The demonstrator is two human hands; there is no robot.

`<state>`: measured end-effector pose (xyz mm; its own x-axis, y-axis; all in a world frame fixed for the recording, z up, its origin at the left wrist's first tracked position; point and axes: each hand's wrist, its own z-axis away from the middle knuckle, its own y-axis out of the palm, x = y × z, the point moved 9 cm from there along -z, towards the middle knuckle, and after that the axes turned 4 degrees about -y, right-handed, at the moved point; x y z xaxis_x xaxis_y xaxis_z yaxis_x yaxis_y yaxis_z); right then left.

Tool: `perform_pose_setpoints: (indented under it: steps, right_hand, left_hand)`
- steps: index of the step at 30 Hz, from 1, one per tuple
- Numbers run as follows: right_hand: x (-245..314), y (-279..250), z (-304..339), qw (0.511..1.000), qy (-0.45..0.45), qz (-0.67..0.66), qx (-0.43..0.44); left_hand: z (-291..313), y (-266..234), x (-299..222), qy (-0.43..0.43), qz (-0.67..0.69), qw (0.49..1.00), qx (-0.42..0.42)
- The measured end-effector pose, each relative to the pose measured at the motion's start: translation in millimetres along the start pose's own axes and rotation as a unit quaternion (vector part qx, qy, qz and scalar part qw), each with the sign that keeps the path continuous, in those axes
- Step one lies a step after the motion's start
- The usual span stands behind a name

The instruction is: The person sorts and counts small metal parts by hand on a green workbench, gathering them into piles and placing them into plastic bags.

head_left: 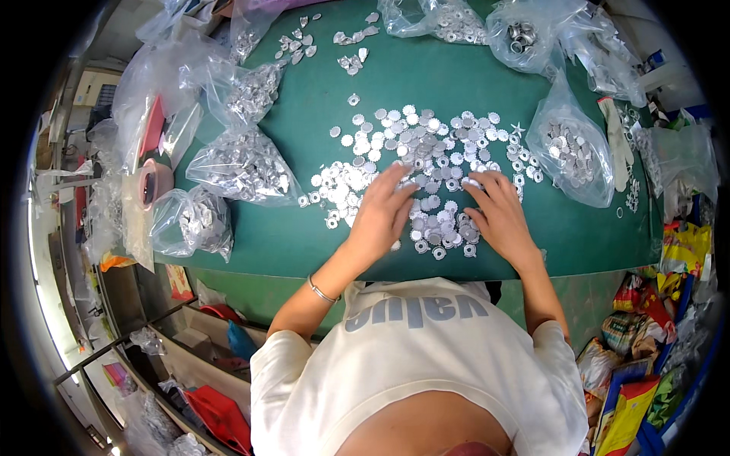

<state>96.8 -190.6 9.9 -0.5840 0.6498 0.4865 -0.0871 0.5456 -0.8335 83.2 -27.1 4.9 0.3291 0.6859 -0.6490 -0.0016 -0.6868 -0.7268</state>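
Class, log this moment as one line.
left hand: among silver discs | right hand: among silver discs | surface: green table

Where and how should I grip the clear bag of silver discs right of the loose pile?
Probably by the narrowed far end of the bag, pinched from above: there the plastic tapers away from the person, while the discs inside fill the wider middle. I cannot tell if it is sealed, so gather it tightly.
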Motion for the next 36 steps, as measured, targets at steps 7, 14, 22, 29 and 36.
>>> perform_pose_setpoints:
  steps: [7,14,22,29,36]
  right_hand:
    - [-17.7,-4.6,8.7,0.993,0.044,-0.075,-0.074]
    - [7.4,23.3,-21.3,0.995,-0.011,0.073,-0.064]
    - [-43.0,11.0,-13.9,0.935,0.125,-0.299,-0.144]
    - [-60.8,36.9,-23.5,0.805,0.302,-0.508,-0.048]
    - [-19.8,30.6,-57.7,0.987,0.129,0.066,-0.073]
  left_hand:
    - [-34.2,13.0,5.1,-0.035,-0.061,0.997,-0.007]
    - [-43.4,18.0,8.9,-0.001,-0.050,0.998,-0.042]
    - [-40.9,-1.1,35.2,-0.110,0.143,0.980,-0.086]
    - [-32.9,33.0,88.4,-0.303,0.592,0.746,0.017]
    - [-63.0,18.0,36.1,-0.116,-0.015,0.993,-0.033]
